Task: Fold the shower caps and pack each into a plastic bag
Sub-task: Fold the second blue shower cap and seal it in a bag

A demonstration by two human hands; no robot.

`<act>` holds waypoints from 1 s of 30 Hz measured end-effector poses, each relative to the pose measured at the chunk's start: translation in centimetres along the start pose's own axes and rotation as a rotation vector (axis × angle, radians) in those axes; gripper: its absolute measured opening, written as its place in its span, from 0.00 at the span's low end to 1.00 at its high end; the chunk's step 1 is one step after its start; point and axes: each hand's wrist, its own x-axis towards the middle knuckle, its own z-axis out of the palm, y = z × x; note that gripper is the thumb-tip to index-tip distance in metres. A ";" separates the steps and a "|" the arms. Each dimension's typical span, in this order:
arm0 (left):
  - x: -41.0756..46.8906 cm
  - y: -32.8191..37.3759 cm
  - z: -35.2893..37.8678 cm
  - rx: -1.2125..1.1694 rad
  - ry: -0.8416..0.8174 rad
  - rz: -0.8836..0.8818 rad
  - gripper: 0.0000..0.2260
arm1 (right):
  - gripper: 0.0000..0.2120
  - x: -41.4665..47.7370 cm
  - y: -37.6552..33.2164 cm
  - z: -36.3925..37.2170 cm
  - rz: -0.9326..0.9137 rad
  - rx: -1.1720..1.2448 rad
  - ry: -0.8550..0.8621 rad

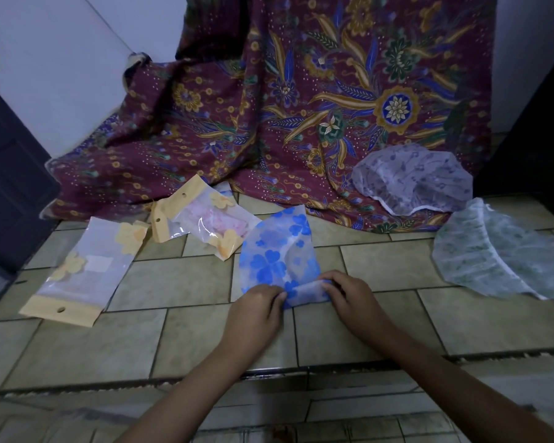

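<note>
Maroon batik cloth point(301, 91) drapes across upper centre of frame down onto tiled floor point(189, 282), which fills the lower half. At right lie two unfolded shower caps, green-print cap point(493, 260) on the tiles at right edge and purple-print cap point(413, 177) just above it on the cloth; blue-flower cap point(279, 254) lies flat on the tiles at centre. Left of centre: flat yellow-trimmed bag point(84, 270), and a second bag holding a pink cap point(202, 219); left hand point(253, 311) and right hand point(355, 298), fingers curled, pinch the blue-flower cap's turned-up near edge.
</note>
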 end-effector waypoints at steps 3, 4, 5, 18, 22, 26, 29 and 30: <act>0.6 1.1 0.1 0.151 -0.025 -0.135 0.13 | 0.07 0.7 0.0 0.2 0.043 -0.013 0.026; 0.7 1.4 0.1 0.189 -0.027 -0.171 0.13 | 0.08 0.9 0.0 0.2 0.056 -0.023 0.027; 0.7 1.5 0.1 0.220 -0.024 -0.187 0.13 | 0.08 1.1 0.1 0.3 0.071 -0.034 0.024; 0.6 0.1 2.1 0.478 0.096 0.005 0.08 | 0.11 0.9 -0.9 1.6 0.015 -0.640 0.056; 0.8 -0.3 2.7 0.375 0.198 0.380 0.10 | 0.07 0.3 -1.0 1.9 -0.256 -0.648 0.146; 1.2 -0.6 1.7 0.221 0.055 0.431 0.05 | 0.12 0.2 0.2 1.4 -0.449 -0.413 0.045; 0.7 -1.1 1.3 0.133 -0.036 0.368 0.08 | 0.14 0.2 0.1 0.3 -0.369 -0.381 -0.122; 0.4 -1.1 1.2 0.092 -0.072 0.346 0.10 | 0.15 0.1 0.0 0.0 -0.323 -0.350 -0.179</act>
